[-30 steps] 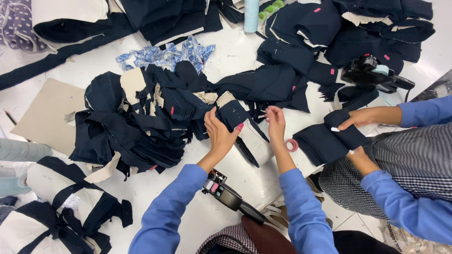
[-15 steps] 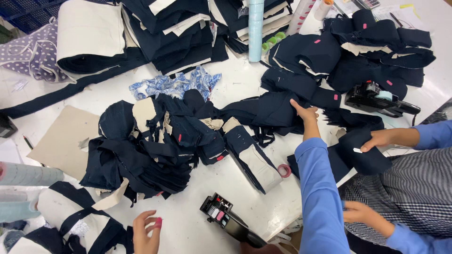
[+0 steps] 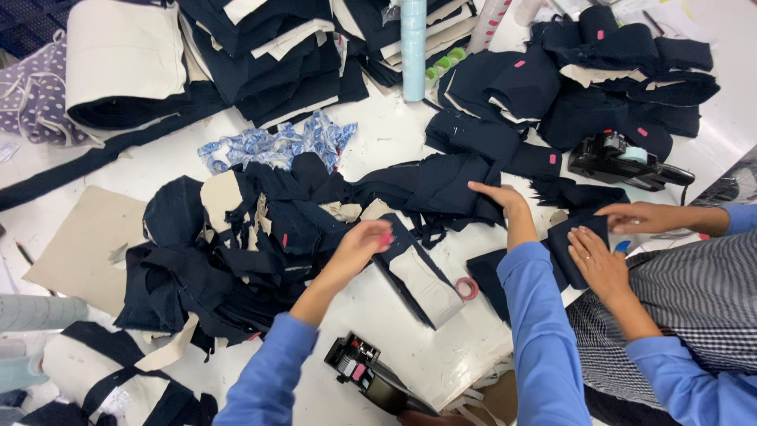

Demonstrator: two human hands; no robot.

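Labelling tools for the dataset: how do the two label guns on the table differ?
The near label gun lies at the table's front edge, just below the left hand, with pink on its top. The far label gun lies at the right among dark fabric pieces, beyond a co-worker's hands, and carries a pale blue roll. Both are black, lying down, unheld.

A heap of cut fabric pieces (image 3: 229, 252) is lying at the middle of the table (image 3: 386, 142), with a cardboard sheet (image 3: 83, 244) toward its left edge. A labelling gun (image 3: 371, 377) is sitting at the near edge, another labelling gun (image 3: 627, 162) toward the right edge. Folded stacks (image 3: 260, 47) are lining the far edge beside a standing roll (image 3: 413, 47).
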